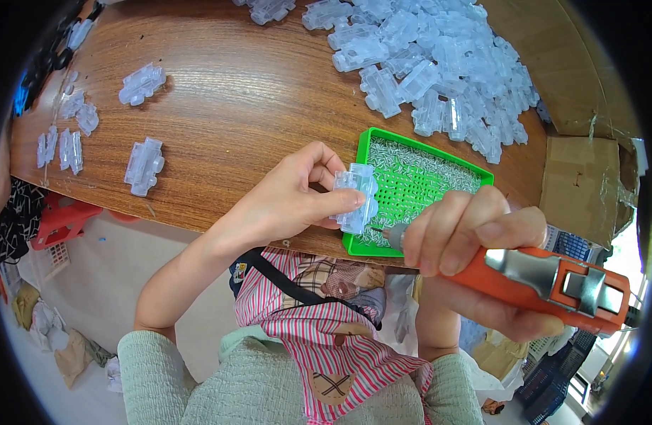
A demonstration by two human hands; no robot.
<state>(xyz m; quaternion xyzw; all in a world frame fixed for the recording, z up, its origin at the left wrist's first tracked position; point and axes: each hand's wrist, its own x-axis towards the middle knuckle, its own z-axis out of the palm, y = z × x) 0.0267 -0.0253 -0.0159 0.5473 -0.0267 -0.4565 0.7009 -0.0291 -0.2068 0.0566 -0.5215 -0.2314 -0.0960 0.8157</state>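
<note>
My left hand (305, 191) pinches a clear plastic part (356, 198) between thumb and fingers, above the left edge of a green tray (390, 134). Small silvery screws (439, 164) lie over much of the tray's perforated floor. Wrapped round an orange electric screwdriver (531, 280), my right hand (475, 241) is at the tray's near right side. The tool's grey nose (397, 236) points left toward the lower end of the clear part; whether its tip touches the part I cannot make out.
A big heap of similar clear parts (439, 64) covers the table's far right. Two assembled-looking clear pieces (144, 166) and several smaller ones (69, 151) lie at the left. Cardboard boxes (581, 184) stand along the right edge. A red stool (64, 219) is beyond the table's left front.
</note>
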